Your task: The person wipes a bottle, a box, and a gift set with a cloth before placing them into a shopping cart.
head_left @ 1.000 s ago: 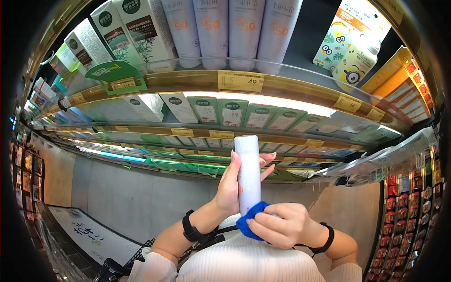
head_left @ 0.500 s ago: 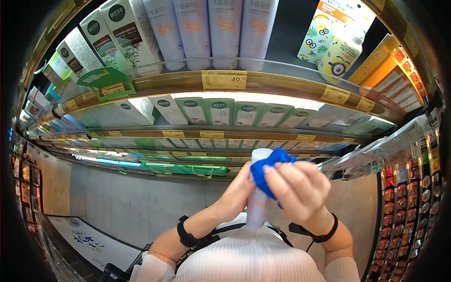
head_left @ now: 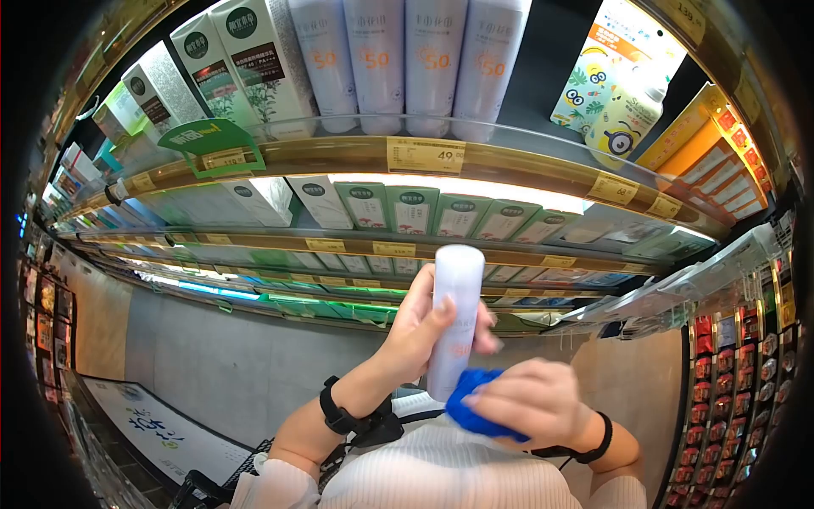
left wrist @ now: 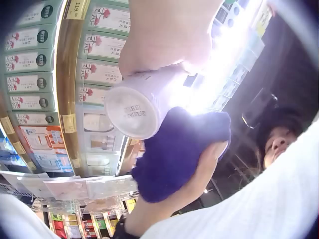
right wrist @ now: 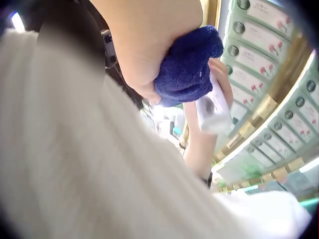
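My left hand grips a pale lavender sunscreen spray bottle by its middle, with the thumb across the front. An orange "50" shows low on the bottle. Bunched in my right hand is a blue cloth, right at the bottle's near lower end. In the left wrist view, the bottle's round white base carries small printed characters, and the cloth is close beside it. From the right wrist, the cloth's fuzzy towelling shows under the fingers, overlapping the bottle.
Several matching bottles stand on the top shelf above a 49 price tag. White cartons sit to their left, a cartoon-print pack to the right. Green-and-white boxes line the shelf below. Clear plastic trays jut out at right.
The cloth went from the bottle's lower end up to its upper part, then back down to the lower end. The bottle has turned in my left hand, bringing the "50" towards the front.
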`<state>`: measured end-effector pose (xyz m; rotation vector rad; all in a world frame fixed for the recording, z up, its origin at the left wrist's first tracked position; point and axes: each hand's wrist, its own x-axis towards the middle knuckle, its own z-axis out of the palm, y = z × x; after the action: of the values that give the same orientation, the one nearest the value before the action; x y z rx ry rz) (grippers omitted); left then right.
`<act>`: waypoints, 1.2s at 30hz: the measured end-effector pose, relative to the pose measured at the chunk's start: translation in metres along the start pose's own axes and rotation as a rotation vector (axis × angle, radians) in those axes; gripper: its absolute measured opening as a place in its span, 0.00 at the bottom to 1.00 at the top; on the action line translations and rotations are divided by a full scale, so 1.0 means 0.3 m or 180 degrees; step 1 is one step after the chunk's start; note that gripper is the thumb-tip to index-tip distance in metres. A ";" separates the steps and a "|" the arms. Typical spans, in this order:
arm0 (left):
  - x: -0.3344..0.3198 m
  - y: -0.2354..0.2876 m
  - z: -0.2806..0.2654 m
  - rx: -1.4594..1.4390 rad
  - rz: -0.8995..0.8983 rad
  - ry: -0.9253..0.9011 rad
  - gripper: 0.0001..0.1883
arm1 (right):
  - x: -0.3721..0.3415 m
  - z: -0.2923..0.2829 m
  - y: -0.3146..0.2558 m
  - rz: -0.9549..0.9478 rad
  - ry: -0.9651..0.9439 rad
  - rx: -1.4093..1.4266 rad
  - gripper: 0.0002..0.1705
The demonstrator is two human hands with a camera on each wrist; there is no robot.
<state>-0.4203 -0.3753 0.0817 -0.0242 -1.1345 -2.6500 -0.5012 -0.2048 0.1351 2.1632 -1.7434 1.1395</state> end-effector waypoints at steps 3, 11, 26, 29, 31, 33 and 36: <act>-0.013 -0.030 -0.015 0.1007 0.0054 -0.0140 0.30 | 0.055 -0.063 0.010 0.0174 0.0640 -0.0834 0.21; -0.042 -0.055 0.011 0.0516 -0.0408 -0.0340 0.34 | 0.106 -0.014 0.014 0.0074 0.1037 -0.1928 0.15; -0.006 -0.040 -0.029 0.0142 0.0408 0.0413 0.30 | -0.029 0.068 -0.003 -0.0507 0.0258 -0.0626 0.15; -0.025 -0.038 -0.022 0.0647 -0.0153 0.0168 0.38 | 0.029 -0.011 -0.016 -0.0047 0.0712 -0.1219 0.16; -0.030 -0.074 0.002 0.0680 -0.0080 0.0426 0.35 | 0.070 -0.014 0.000 0.0029 0.0922 -0.1755 0.15; -0.045 -0.094 0.009 0.0228 -0.0072 0.0379 0.29 | 0.092 0.024 0.010 0.0093 0.1058 -0.1879 0.14; -0.062 -0.078 0.034 -0.0404 -0.0378 0.0272 0.25 | 0.096 0.083 0.016 -0.0068 0.0913 -0.2312 0.15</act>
<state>-0.4087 -0.3484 0.0700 0.1351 -0.9681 -2.7941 -0.4927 -0.2423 0.1339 1.4979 -1.6477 0.6181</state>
